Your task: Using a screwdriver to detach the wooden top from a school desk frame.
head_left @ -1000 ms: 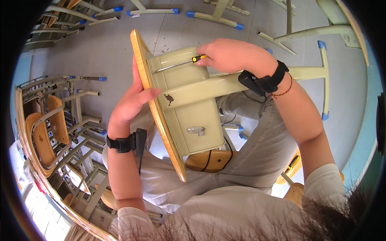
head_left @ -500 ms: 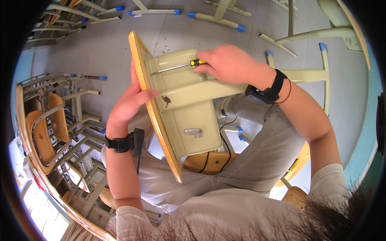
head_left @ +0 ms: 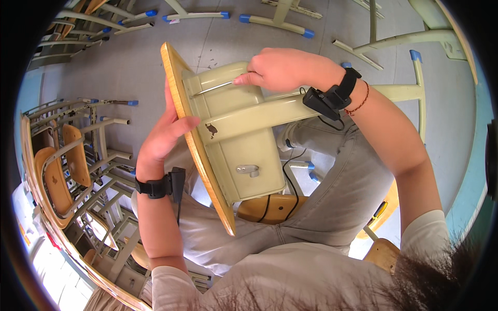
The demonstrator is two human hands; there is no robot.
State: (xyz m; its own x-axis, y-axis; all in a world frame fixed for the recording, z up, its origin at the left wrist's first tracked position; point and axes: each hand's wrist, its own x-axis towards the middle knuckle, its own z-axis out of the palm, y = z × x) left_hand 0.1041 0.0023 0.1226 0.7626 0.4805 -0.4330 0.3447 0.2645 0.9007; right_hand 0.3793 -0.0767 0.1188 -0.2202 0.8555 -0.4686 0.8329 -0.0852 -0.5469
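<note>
A desk lies on its side across my lap: a wooden top (head_left: 198, 155), seen edge-on, and a cream metal underside (head_left: 241, 145) with a chipped paint patch and a small silver bracket (head_left: 247, 170). My left hand (head_left: 167, 132) grips the top's edge, thumb on the near side, fingers partly behind it. My right hand (head_left: 272, 70) is closed round a screwdriver, covering the handle; the silver shaft (head_left: 211, 87) runs left toward the joint of the top and the underside, where I cannot make out what the tip touches.
Chairs (head_left: 75, 155) and metal frames are piled at the left. More desk legs (head_left: 275, 23) with blue feet stand along the upper edge and upper right. A wooden seat (head_left: 272, 210) with a black cable is under the desk between my legs. A pale blue wall (head_left: 464, 171) is at the right.
My right hand dipped, then rose and shifted left; its fingers now hide the yellow-black handle seen earlier. The desk top's upper end has moved slightly left. My left hand still grips it.
</note>
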